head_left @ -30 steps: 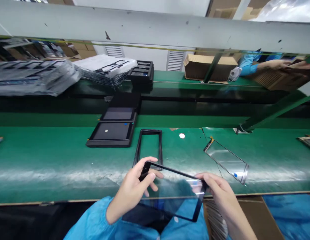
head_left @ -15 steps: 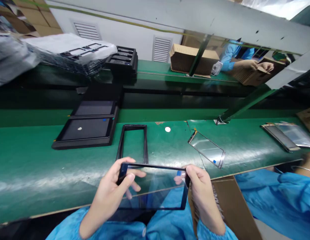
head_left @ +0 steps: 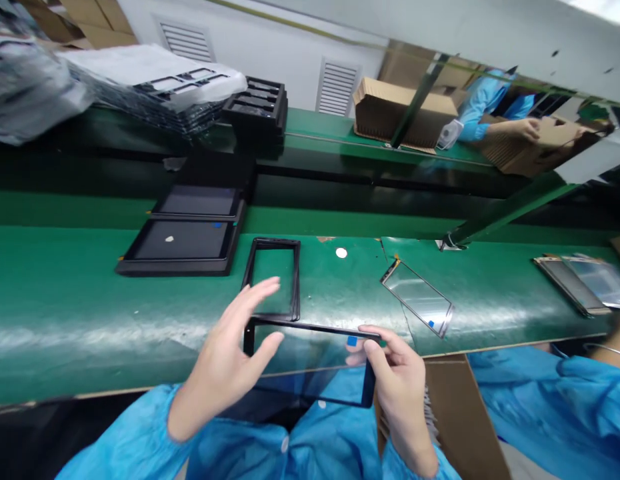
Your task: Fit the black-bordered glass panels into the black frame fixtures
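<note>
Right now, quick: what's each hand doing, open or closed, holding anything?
Left hand: open, fingers spread, by the left end of the glass panel; contact cannot be told.
Right hand: closed, grip on the right end of the glass panel.

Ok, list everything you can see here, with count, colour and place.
belt: one, green, across the middle
trays: two, black, left on the belt
frame: one, black, on the belt
loose panel: one, clear, right on the belt
disc: one, white, right of the frame
tray stack: one, black, far shelf
cardboard box: one, brown, far shelf
co-worker's sleeve: one, blue, lower right
glass panel: one, black-edged, held over the lap
left hand: one, open, at the panel's left end
right hand: one, grip shut on the panel's right end
</note>
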A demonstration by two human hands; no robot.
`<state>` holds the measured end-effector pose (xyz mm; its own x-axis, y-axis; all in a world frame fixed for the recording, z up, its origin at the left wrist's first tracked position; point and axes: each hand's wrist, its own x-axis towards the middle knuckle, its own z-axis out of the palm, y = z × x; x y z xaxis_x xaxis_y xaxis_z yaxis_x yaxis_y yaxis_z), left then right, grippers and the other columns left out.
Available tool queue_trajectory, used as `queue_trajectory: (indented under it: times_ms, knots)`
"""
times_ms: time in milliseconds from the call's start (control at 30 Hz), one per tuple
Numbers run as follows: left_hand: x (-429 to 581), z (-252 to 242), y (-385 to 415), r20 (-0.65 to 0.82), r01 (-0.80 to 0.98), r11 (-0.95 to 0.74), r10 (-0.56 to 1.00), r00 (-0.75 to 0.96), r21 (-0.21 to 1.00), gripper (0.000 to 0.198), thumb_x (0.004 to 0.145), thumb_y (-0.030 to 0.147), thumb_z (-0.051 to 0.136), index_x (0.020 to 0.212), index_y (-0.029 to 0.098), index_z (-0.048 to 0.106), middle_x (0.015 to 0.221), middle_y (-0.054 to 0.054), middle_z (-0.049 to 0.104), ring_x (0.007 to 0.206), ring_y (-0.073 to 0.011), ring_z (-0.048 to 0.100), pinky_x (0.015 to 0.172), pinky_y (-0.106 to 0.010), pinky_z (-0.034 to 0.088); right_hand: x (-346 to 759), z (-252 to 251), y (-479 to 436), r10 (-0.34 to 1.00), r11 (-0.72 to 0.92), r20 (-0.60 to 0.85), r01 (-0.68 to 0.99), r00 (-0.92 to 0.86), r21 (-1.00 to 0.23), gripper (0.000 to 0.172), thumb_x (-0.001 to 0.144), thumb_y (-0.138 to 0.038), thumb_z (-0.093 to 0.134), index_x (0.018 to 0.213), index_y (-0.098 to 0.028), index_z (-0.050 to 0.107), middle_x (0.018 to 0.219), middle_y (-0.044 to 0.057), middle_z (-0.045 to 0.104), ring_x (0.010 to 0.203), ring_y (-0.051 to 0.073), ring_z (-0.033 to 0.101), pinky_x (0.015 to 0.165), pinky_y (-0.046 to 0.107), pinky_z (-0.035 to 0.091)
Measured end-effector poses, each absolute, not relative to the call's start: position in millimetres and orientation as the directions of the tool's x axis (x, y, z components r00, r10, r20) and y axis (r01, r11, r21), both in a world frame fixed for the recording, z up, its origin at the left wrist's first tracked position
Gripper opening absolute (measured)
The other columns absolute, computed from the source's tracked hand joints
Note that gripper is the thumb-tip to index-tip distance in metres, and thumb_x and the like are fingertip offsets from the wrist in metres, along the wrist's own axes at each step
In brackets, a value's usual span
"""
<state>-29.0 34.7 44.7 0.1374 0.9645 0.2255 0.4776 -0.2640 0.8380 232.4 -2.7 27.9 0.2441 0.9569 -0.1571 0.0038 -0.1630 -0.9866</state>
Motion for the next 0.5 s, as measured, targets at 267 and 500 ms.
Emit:
queue_trajectory:
  times_ms: [267, 500]
  knots:
    - [-13, 49, 54, 0.141, 0.533, -0.488, 0.815, 0.563, 0.692, 0.028, 0.105, 0.030, 0.059, 0.114, 0.027, 0.085, 0.097, -0.007, 0.086, 0.091, -0.0272, 0.081, 0.087, -0.036, 0.061, 223, 29, -7, 0.974, -0.160, -0.142, 0.090, 0.175, -0.983, 0.028, 0.096, -0.048, 0.074, 0.107, -0.023, 0.081, 0.077, 0.006, 0.086, 0.066, 0.026, 0.083, 0.064, 0.033, 0.068]
    - [-11, 45, 44, 0.145, 0.521, -0.483, 0.815, 0.561, 0.704, 0.033, 0.106, 0.030, 0.055, 0.126, 0.026, 0.081, 0.113, -0.009, 0.085, 0.102, -0.0306, 0.081, 0.089, -0.037, 0.061, 218, 27, -2, 0.984, -0.146, -0.134, 0.103, 0.117, -0.984, 0.028, 0.096, -0.049, 0.072, 0.105, -0.024, 0.083, 0.075, 0.004, 0.085, 0.063, 0.025, 0.082, 0.063, 0.032, 0.067]
